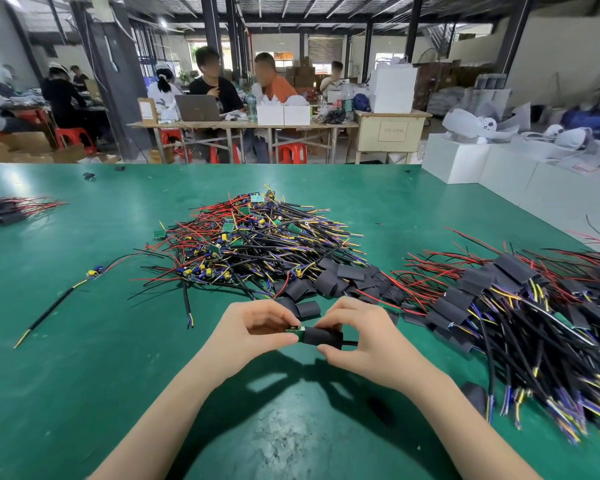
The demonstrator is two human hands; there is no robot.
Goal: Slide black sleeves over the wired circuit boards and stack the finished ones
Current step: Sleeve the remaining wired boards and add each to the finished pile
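I am watching the left hand [257,327] pinching the board [296,331] while the right hand [357,330] fingers are gripping the sleeve [323,336], partly on. At right the finished stack [520,306] is growing (a big bare pile [257,237] is waiting centre desk [84,341]).

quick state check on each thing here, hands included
left hand: pinching green circuit board
right hand: gripping black sleeve
green circuit board: partly sleeved, end exposed
bare wired boards pile: unsleeved, tangled
sleeved boards stack: finished, heaped right
loose black sleeves: empty
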